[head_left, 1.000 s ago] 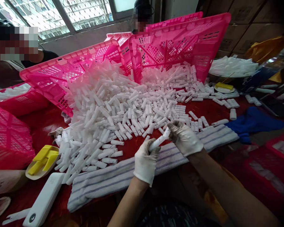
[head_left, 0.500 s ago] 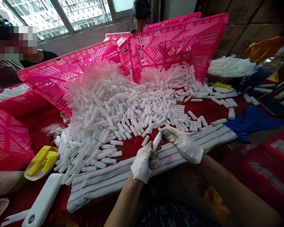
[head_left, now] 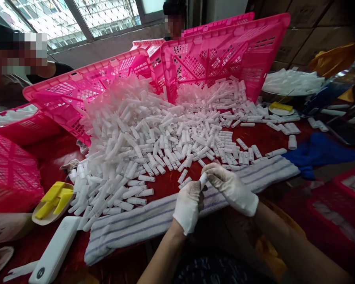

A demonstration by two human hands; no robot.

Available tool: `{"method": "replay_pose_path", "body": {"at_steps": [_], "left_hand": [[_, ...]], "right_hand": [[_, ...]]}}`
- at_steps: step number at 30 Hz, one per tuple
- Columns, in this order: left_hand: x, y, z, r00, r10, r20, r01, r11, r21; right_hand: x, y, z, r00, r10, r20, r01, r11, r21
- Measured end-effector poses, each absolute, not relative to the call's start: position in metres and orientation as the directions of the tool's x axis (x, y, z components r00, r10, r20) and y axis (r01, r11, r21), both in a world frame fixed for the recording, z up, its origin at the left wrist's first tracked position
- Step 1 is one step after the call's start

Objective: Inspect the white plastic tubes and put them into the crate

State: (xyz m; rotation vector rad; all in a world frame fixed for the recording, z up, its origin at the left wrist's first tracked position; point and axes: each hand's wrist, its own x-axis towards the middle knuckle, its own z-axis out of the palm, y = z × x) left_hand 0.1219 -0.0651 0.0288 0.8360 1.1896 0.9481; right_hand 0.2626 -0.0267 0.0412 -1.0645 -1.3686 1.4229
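Both my hands wear white gloves and meet over a striped grey towel at the table's near edge. My left hand is closed round a small white plastic tube, only the tip of which shows above the fingers. My right hand pinches the top of that same tube from the right. Just beyond them lies a large heap of white tubes spilled across the red table.
Tipped pink crates stand behind the heap, another pink crate at the left. A white power bank, a dish of yellow pieces and a blue cloth lie around. Two other people sit across the table.
The tube has sunk deeper into my left fist, from mostly exposed to only its tip showing. My right hand has stayed on its top end, and both hands have shifted slightly right and nearer.
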Motion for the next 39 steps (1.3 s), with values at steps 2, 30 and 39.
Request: {"method": "replay_pose_path", "body": {"at_steps": [2,30,39], "left_hand": [[0.118,-0.069,0.03,0.259,0.89,-0.375,-0.103,0.411,0.906],[0.035,-0.009,0.007,-0.083,0.984,0.158,0.673,-0.061,0.738],[0.096,-0.046,0.023,-0.131,0.991,0.027,0.238,0.005,0.971]], "right_hand": [[0.274,-0.039,0.038,-0.263,0.964,-0.032,0.043,-0.022,-0.999],[0.264,0.024,0.006,-0.055,0.996,0.072,0.189,0.082,-0.979],[0.236,0.014,0.053,0.051,0.994,-0.093,-0.403,-0.065,-0.913]]}}
